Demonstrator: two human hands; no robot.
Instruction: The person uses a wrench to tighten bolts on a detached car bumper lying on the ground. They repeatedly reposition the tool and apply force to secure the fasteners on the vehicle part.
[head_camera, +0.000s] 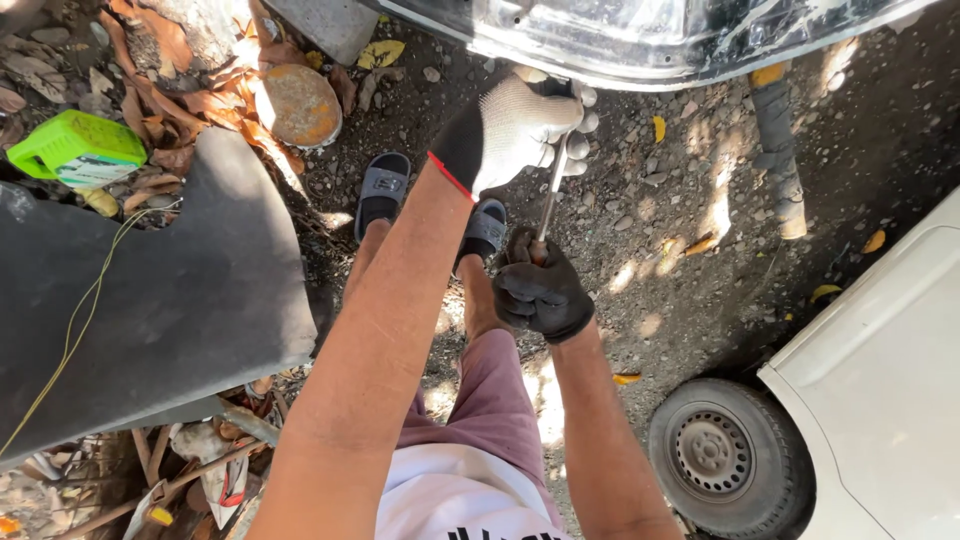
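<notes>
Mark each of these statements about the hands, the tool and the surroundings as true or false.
1. The left hand wears a white knitted glove. True.
2. The right hand is bare. False: it wears a black glove.
3. Both hands grip one slim metal tool, the left hand above the right. True.
4. A green plastic container lies among dry leaves at upper left. True.
5. The wheel at lower right lies loose on the ground. False: it sits under a white car.
</notes>
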